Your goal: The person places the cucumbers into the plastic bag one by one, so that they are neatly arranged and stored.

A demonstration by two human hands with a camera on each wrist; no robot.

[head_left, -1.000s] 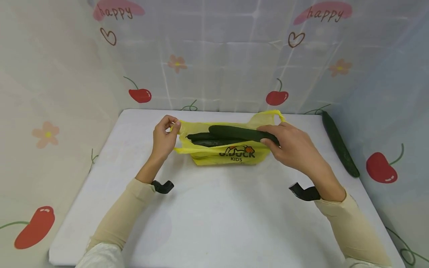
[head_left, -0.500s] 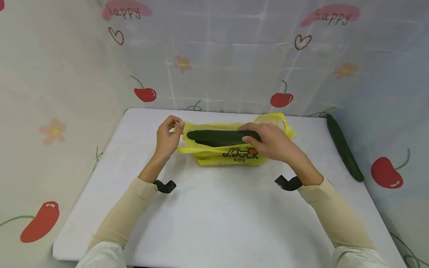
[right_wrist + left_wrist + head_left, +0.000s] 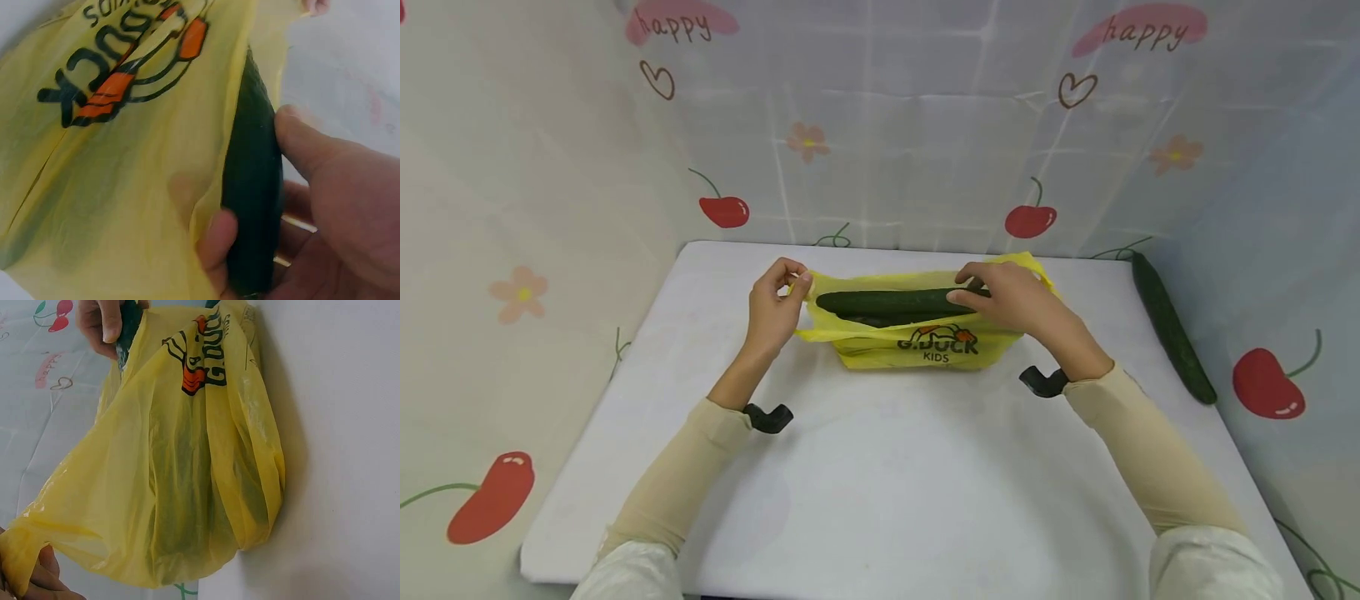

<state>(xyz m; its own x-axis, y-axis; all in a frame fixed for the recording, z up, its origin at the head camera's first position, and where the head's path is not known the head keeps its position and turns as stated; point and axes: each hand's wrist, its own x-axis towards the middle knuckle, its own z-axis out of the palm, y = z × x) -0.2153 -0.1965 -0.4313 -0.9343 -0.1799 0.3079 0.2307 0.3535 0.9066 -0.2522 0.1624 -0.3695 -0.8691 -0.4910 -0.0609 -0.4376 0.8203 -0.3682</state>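
A yellow plastic bag (image 3: 865, 357) with "G.DUCK KIDS" print lies with its mouth spread toward the back of the table. My left hand (image 3: 773, 310) pinches the bag's left edge between thumb and fingers. In the bag's mouth a dark green cucumber (image 3: 891, 302) lies lengthwise, above another cucumber (image 3: 876, 320) that is mostly hidden. My right hand (image 3: 1011, 296) holds the upper cucumber near its right end. The right wrist view shows the thumb on one side of this cucumber (image 3: 253, 169) and fingers curled round the other. Dark shapes show through the bag (image 3: 181, 487) in the left wrist view.
One more cucumber (image 3: 1172, 329) lies along the right edge of the white table (image 3: 880, 483). Printed curtains (image 3: 895, 167) rise behind the table and at both sides. A black curved piece (image 3: 769, 418) sits at each wrist.
The upper cucumber has moved left and down into the bag's mouth, covering more of those below. My right hand went left with it, then slid slightly back right. My left hand keeps its pinch.
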